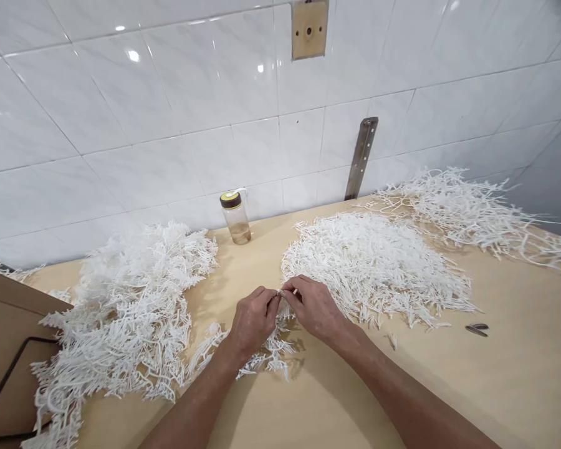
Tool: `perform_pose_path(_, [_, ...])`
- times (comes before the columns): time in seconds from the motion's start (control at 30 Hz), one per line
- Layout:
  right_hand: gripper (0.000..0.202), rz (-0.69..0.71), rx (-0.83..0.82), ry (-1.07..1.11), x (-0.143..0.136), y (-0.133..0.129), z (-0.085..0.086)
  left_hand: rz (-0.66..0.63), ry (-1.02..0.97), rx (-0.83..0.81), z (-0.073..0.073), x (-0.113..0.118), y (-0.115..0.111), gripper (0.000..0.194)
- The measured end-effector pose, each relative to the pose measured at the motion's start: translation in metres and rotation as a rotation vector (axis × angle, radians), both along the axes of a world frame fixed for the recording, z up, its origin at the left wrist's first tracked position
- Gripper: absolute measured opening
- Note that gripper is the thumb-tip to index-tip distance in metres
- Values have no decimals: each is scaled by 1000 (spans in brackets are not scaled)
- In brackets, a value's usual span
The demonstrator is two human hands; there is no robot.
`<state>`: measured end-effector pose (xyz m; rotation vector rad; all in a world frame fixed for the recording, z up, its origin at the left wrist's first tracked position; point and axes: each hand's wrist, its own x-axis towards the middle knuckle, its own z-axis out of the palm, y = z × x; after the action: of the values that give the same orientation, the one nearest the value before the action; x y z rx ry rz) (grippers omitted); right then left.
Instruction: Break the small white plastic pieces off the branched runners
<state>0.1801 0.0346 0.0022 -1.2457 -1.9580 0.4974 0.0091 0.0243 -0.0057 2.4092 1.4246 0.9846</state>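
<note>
Two bare hands meet at the middle of the tabletop (523, 374), their fingertips nearly touching. The left hand (255, 318) is mostly closed, its fingers curled and its thumb and index finger pinched on a tiny white sprig (279, 292). The right hand (316, 307) pinches the same spot, thumb against forefinger, its other fingers folded in. Only a pale speck of the sprig shows between the fingertips; the rest is covered, so its shape and length cannot be made out. Both forearms run off the bottom edge.

Below and between the hands lies a loose scatter of white branching strands (277, 360), partly hidden by the left wrist. At the left, a tall heap of joined white strands (135, 305) is cut off at the lower edge, next to a brown panel (19, 305) with a bent black rod (9, 374); both leave the picture, and what they belong to cannot be told. A dense mound of short white pieces (378, 262) sits just beyond the right hand, which overlaps its near edge. Behind it, to the right, longer white strands (467, 209) reach toward the picture's edge.

A lidded bottle (236, 223) with some brownish liquid stands near the tiled wall (234, 162). Two dark slivers (477, 329) at the right are too small to identify.
</note>
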Motion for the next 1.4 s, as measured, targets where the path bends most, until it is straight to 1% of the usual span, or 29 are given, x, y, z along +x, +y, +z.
perform_pose_path(0.2, [13, 26, 61, -75, -2, -4, -1, 8, 14, -1, -2, 3, -1, 22])
perform_pose_path(0.37, [16, -5, 82, -121, -2, -2, -6, -4, -20, -24, -5, 4, 0, 21])
perform_pose_path(0.5, [15, -17, 79, -159, -1, 0, -10, -16, -103, -124, -5, 4, 4, 20])
perform_pose_path(0.83, [18, -21, 93, -254, -2, 5, -18, -24, -187, -346, 4, 3, 9, 18])
perform_pose_path(1.0, [17, 0, 92, -277, -6, 5, -18, -81, -261, -471, 6, -2, 12, 16])
perform_pose_path(1.17, [16, -6, 87, -217, -7, 5, -20, -116, -264, -509, 7, -4, 12, 19])
perform_pose_path(1.4, [12, 1, 24, 44, -2, 9, -26, -4, -184, -390, 7, 1, 10, 21])
